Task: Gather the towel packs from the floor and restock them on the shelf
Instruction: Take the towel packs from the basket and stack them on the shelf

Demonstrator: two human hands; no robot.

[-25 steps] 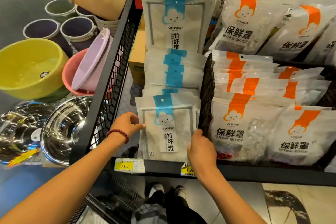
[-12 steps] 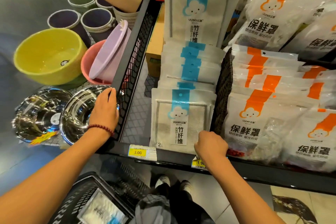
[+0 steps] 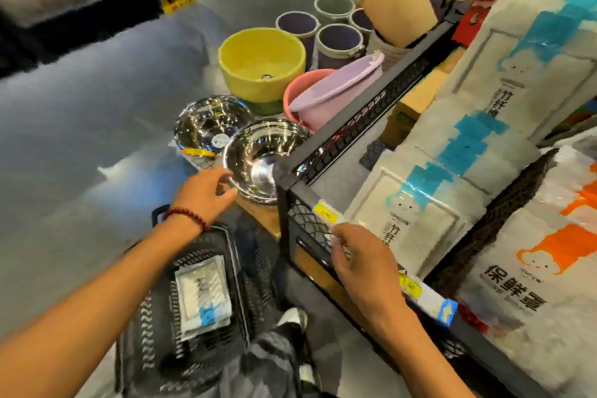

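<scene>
In the basket, towel pack: one flat, rectangular white pack with a blue patch is seen lying on the basket floor, blurred.
Basket: black plastic with slotted walls, set on the floor below the shelf corner.
Shelf: black metal with diamond mesh sides and a flat front rail on which a yellow price tag is fixed.
Towel packs: soft white pouches with blue bands and a cloud face, stood upright in a row front to back along the shelf.
Orange-printed packs: glossy crinkled bags, kept apart from the towel packs by a dark woven wall.
Left hand: released, with fingers loosely spread and nothing held, just beside the rim of a steel bowl; a string of dark red beads is worn at the wrist.
Right hand: placed at the front rail beside the price tag with fingers bent; whether anything is gripped cannot be told.
Beside the shelf: a second polished steel bowl, a round yellow basin, and a lilac basin tilted in a pink one.
</scene>
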